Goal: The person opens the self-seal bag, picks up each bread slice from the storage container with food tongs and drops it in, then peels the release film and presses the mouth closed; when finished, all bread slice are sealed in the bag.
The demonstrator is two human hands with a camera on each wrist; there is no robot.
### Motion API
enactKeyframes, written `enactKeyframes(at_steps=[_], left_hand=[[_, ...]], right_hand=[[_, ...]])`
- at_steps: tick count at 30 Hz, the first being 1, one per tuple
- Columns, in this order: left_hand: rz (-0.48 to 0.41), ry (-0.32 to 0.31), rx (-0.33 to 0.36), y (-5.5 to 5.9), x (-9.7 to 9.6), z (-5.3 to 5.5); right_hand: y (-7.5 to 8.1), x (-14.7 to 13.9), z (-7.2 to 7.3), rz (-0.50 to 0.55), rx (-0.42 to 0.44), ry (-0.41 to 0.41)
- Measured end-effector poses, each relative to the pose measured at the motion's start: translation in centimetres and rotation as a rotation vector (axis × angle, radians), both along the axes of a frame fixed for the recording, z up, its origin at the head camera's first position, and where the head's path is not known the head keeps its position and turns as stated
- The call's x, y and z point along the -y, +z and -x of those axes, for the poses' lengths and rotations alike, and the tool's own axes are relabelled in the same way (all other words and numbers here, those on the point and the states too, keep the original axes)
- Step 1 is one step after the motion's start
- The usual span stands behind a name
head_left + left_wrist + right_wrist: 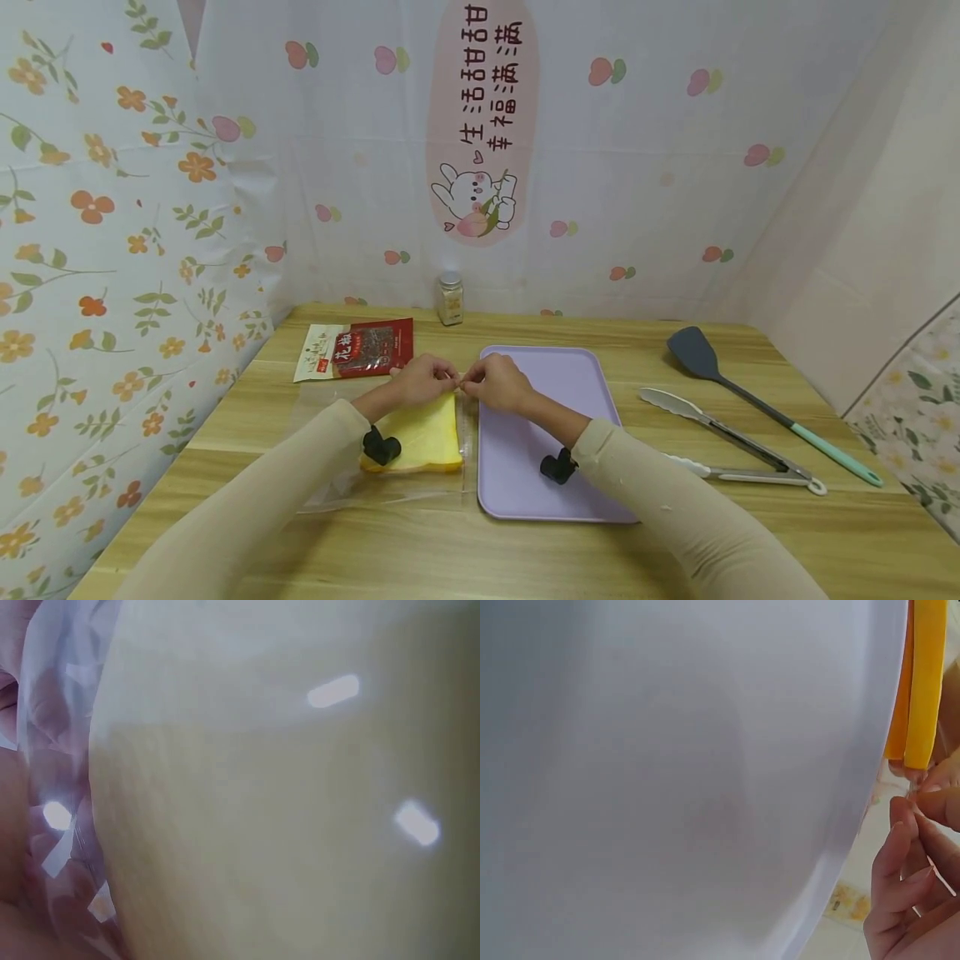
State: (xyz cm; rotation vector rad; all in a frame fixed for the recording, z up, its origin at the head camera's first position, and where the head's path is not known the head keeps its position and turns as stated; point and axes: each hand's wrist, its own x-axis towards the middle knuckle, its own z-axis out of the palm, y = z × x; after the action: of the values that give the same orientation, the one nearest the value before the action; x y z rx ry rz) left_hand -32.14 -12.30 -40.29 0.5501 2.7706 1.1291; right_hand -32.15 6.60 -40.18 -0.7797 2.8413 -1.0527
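Side by side, my left hand [426, 379] and right hand [501, 383] pinch the far right part of a clear plastic bag [330, 493] between thumbs and fingers. Inside the bag lies yellow sliced bread [420, 432], its edge a deeper yellow. In the left wrist view the bread's pale face [247, 825] fills most of the picture, and the shiny bag [49, 697] wrinkles in front of fingers. The right wrist view shows the bread's edges [926, 682] as two layers, with the fingertips meeting just below. My right forearm passes over a lilac tray [551, 483].
Behind the bag lies a red and cream spice packet [367, 348]. A small glass jar [450, 300] stands at the table's back edge. On the right are metal tongs [742, 442] and a dark spatula [738, 387] with a mint handle. Patterned cloth hangs behind.
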Motion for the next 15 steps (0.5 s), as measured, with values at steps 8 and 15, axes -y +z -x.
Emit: enactKeyframes(at_steps=[8, 15], left_hand=[[-0.019, -0.017, 0.004, 0.07, 0.05, -0.12], [-0.01, -0.011, -0.01, -0.03, 0.11, -0.07]], right_hand=[[-0.17, 0.02, 0.55, 0.027, -0.001, 0.037], [-0.32, 0.42, 0.64, -0.013, -0.017, 0.008]])
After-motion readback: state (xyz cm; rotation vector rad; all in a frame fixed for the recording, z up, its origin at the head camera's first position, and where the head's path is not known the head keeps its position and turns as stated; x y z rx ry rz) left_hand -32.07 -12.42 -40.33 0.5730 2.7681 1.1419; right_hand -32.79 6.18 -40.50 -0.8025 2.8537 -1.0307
